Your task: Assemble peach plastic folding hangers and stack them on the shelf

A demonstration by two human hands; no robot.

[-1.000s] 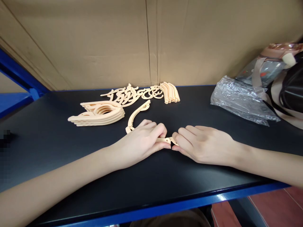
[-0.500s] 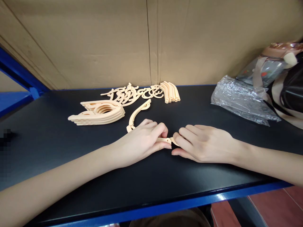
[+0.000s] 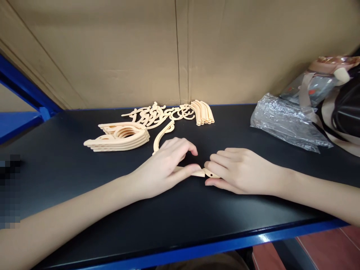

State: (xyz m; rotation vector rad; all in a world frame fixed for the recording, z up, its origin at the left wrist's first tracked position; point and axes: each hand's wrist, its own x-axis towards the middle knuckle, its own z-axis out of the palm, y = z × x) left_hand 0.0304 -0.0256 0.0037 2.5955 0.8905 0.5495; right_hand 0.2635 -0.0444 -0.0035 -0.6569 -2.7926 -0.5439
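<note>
My left hand (image 3: 170,165) holds a beige plastic hanger arm (image 3: 199,173), the thumb lying along it and the index finger raised off it. Most of that arm is hidden by the hand. Beside it, my right hand (image 3: 242,170) has its fingers closed on a second beige hanger piece (image 3: 211,174), which shows a small dark hole. The two pieces meet end to end between my hands, low over the black tabletop; whether they are joined I cannot tell. Just behind my left hand lies a curved hanger arm (image 3: 161,137), partly covered by it.
A stack of folded beige hangers (image 3: 120,141) lies at left. Loose hanger hooks (image 3: 152,114) and a bundle of curved arms (image 3: 203,112) sit along the cardboard wall (image 3: 126,48). Clear plastic wrapping (image 3: 281,120), a bottle (image 3: 323,86) and a black bag (image 3: 351,112) occupy the right.
My left index finger has lifted from the hanger arm and the thumb now lies on top of it. The piece in my right hand has turned, showing its hole.
</note>
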